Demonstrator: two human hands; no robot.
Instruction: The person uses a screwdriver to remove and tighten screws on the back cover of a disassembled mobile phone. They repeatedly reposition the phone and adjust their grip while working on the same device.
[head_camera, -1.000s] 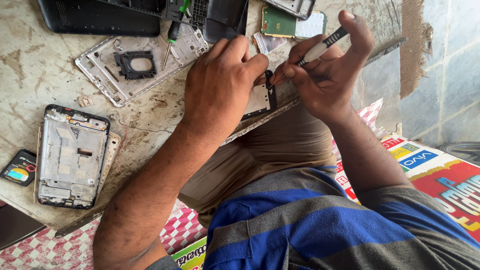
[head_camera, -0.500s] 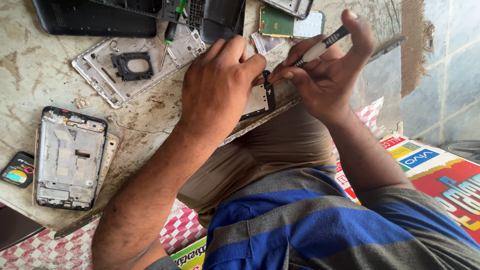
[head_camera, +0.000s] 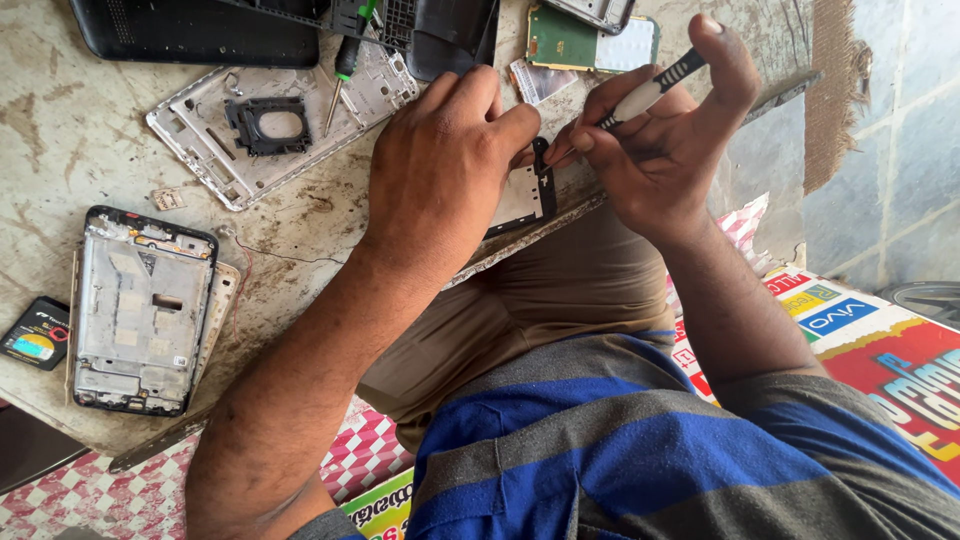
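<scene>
My left hand (head_camera: 440, 165) presses down on a small phone part (head_camera: 520, 195) with a pale metal face and black edge, at the worn table's (head_camera: 60, 130) near edge. My right hand (head_camera: 665, 130) grips a screwdriver (head_camera: 650, 92) with a white and black handle, its tip angled down to the part's upper right corner. The two hands nearly touch over the part, most of which my left hand hides.
A stripped phone frame (head_camera: 140, 305) lies at the left beside a small dark battery (head_camera: 35, 335). A white back cover (head_camera: 270, 125) with a black ring piece, a green-handled screwdriver (head_camera: 345, 60), black casings (head_camera: 200, 30) and a green circuit board (head_camera: 570, 40) lie farther back.
Both hands stay on the part. The view has shifted slightly; the right hand and screwdriver barely moved.
</scene>
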